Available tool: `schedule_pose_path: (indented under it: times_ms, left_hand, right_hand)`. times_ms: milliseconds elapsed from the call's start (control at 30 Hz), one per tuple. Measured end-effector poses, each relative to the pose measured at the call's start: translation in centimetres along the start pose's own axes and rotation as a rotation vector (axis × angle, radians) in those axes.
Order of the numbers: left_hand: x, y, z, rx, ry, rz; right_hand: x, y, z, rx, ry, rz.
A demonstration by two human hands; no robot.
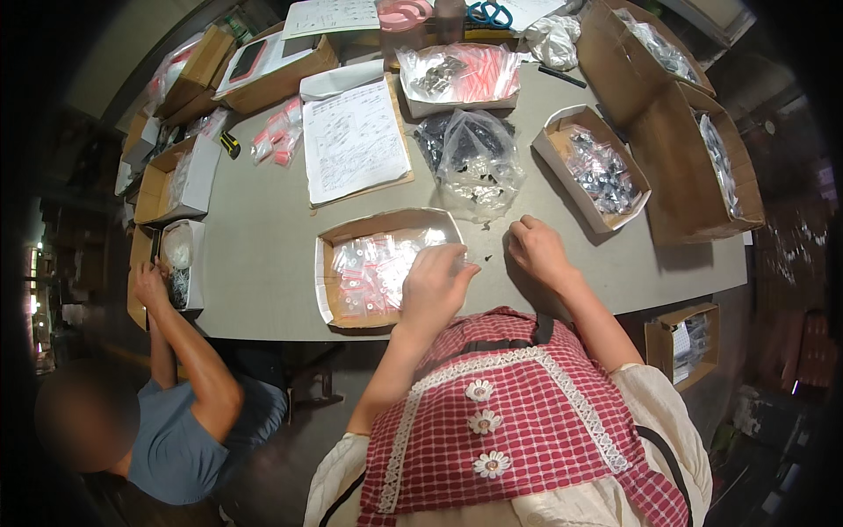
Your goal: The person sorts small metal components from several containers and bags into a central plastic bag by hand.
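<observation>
My left hand (435,285) curls over the shallow box (326,263) of small bags (358,268), likely kept close for easy reach; my right hand (536,249), bunched, is right of it. Either's grip, I cannot tell.

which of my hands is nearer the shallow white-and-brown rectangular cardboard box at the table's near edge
Your left. The left hand is at the right end of the box; the right hand is to its right, apart from it.

Around the desk (255,255)
Yellow-and-black cutter (230,145) left of the marked sheet (356,145); blue looped handles (489,15) and a crumpled white bundle (551,41) near the far edge.
</observation>
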State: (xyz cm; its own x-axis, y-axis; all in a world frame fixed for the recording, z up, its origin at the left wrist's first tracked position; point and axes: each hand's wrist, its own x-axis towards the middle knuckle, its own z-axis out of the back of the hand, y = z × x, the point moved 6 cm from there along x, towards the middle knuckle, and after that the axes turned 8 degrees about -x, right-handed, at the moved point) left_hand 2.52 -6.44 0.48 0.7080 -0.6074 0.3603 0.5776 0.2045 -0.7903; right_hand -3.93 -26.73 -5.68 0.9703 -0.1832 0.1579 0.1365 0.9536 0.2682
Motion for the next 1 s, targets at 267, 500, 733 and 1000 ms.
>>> schedule_pose_path:
  times_ms: [267, 500, 733, 1000]
  left_hand:
    - [-0.2, 0.1, -0.1, -0.007, -0.015, 0.016]
    - [-0.4, 0.6, -0.3, -0.036, -0.044, 0.045]
    - [-0.5, 0.3, 0.0, -0.027, -0.041, 0.024]
    - [-0.4, -0.1, -0.1, -0.016, -0.035, 0.003]
  right_hand:
    - [0.4, 1.0, 2.6, 0.688, -0.074, -0.201]
    - [-0.3, 0.8, 2.5, 0.119, -0.145, -0.023]
    - [-0.3, 0.8, 0.1, -0.07, 0.019, -0.091]
    - [1.2, -1.1, 0.4, -0.129, 0.013, -0.108]
